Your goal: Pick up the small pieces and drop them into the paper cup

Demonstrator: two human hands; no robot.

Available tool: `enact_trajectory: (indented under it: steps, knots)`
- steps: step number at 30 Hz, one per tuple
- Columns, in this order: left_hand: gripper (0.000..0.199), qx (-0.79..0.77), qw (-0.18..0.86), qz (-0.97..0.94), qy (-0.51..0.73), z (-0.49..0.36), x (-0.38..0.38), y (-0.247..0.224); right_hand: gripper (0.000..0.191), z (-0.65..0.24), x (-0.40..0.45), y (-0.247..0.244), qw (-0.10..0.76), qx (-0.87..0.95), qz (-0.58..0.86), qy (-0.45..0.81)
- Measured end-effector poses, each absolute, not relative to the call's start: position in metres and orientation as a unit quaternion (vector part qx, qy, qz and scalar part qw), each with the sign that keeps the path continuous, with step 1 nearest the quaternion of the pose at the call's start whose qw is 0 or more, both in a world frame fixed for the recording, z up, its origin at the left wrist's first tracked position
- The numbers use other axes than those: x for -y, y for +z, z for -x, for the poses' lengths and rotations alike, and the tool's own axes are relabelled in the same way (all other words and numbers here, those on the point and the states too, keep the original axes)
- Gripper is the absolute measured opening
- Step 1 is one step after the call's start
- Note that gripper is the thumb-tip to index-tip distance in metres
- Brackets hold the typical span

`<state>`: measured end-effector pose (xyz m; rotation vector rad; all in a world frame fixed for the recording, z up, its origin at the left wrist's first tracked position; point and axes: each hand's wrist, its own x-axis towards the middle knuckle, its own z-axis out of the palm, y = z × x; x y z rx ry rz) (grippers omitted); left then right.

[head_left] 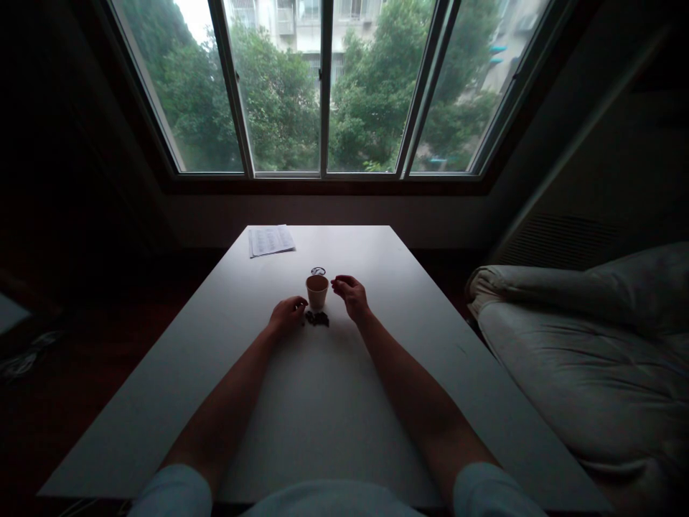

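Note:
A paper cup [317,294] stands upright near the far middle of the white table [334,402], its open mouth showing a brown inside. In front of its base lies a small pile of dark bits [319,319], too small to name. My left hand [288,314] rests on the table left of the cup and pile, its fingers loosely bent and slightly apart, with nothing visible in them. My right hand [351,293] is raised just right of the cup's rim. Its thumb and fingers are pinched together; what they hold, if anything, is too small to make out.
Just behind the cup is a small dark-outlined ring shape [318,271]. Printed sheets of paper [272,240] lie at the table's far left corner. A pale covered couch [581,345] stands along the right side. Beyond the table is a wide window [323,93].

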<state>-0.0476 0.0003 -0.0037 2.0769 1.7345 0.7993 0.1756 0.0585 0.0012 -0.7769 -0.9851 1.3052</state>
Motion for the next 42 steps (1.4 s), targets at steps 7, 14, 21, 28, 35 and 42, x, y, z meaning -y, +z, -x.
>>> enact_trajectory:
  steps: [7,14,21,28,35,42]
  knots:
    - [0.024,-0.611,0.159,-0.725,0.276,0.046,-0.001,-0.003,0.032,-0.167,-0.050,0.013,0.622,0.479,0.368,0.499]
    - [0.024,-0.598,0.169,-0.729,0.288,0.046,-0.002,-0.006,0.029,-0.166,-0.050,0.012,0.628,0.498,0.362,0.476]
    - [0.023,-0.591,0.185,-0.735,0.276,0.049,-0.002,-0.004,0.025,-0.180,-0.066,-0.007,0.593,0.555,0.463,0.355]
    - [0.018,-0.600,0.179,-0.724,0.291,0.046,0.000,-0.005,0.024,-0.188,-0.066,-0.028,0.408,0.725,0.531,0.161]
    - [0.037,-0.622,0.177,-0.686,0.334,0.043,-0.004,-0.008,0.036,-0.173,-0.051,-0.025,0.318,0.792,0.510,0.109]
    - [0.047,-0.638,0.160,-0.672,0.339,0.043,-0.006,-0.009,0.046,-0.172,-0.050,-0.025,0.297,0.781,0.543,0.088]
